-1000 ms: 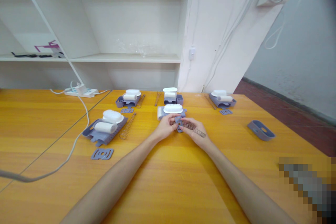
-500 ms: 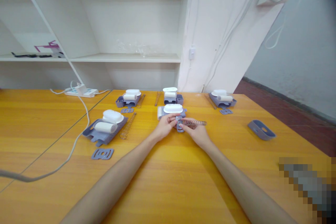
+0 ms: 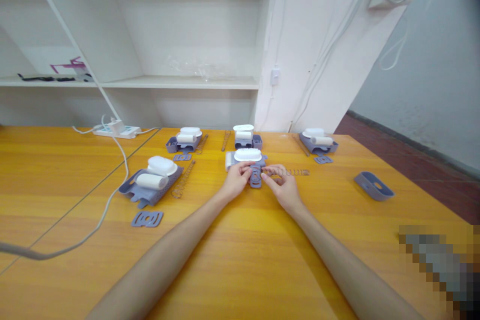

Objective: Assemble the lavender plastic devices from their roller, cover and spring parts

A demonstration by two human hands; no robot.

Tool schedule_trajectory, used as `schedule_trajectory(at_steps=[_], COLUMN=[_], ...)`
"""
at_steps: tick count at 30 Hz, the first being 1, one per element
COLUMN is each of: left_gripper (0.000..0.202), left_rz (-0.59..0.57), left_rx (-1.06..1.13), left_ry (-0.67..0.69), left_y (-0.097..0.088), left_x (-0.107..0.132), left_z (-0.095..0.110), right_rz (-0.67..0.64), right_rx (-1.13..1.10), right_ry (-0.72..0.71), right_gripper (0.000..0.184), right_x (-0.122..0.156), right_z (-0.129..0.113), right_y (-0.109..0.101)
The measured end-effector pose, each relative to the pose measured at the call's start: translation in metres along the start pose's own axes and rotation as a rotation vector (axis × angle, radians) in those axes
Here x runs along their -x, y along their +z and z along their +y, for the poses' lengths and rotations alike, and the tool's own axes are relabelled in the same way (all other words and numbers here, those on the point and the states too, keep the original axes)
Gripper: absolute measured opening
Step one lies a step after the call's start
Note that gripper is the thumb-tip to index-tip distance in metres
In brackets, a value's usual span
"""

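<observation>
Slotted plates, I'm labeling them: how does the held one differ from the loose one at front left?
The held plate is in the left hand; the loose plate rests on the table. The held plate's long side runs up and down in view, the loose plate's left to right. Both are purplish-gray and slotted.

1. 0 legible texts, labels, brands, numbers or signs.
2. Power strip (image 3: 129,132): any print too small/blurred to read.
3. Wall box (image 3: 275,77): nothing readable on it either.
</observation>
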State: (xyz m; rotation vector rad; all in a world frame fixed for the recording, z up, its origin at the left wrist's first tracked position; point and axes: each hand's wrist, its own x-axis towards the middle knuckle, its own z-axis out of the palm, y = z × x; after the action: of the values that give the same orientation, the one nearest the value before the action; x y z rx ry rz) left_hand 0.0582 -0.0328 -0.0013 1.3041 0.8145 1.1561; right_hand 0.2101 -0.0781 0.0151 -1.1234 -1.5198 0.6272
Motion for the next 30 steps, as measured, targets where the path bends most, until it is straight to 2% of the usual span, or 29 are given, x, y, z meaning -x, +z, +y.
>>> schedule_trajectory(at_steps=[5,17,30], left_gripper=[0.036,0.047,0.05], left_rz=[0.025,-0.056,-0.077], left_rx=[0.019,0.043,0.03], left_ry=[-0.002,-0.042,-0.041], left_y=[0.0,0.002,0.002], left_x=[0.002,0.006,0.006], left_z=[0.0,0.008,0.007], right_rz=[-0.047,-0.049,-0.058], right_rx=[0.057,0.057,0.018], right_ry=[-0.015,0.042,0.073], right_gripper=[0.021,0.024,0.024], right_x=[-0.001,-0.002,-0.004], right_z=[0.002,0.009,0.017], right_y=[0.0,0.002,0.0])
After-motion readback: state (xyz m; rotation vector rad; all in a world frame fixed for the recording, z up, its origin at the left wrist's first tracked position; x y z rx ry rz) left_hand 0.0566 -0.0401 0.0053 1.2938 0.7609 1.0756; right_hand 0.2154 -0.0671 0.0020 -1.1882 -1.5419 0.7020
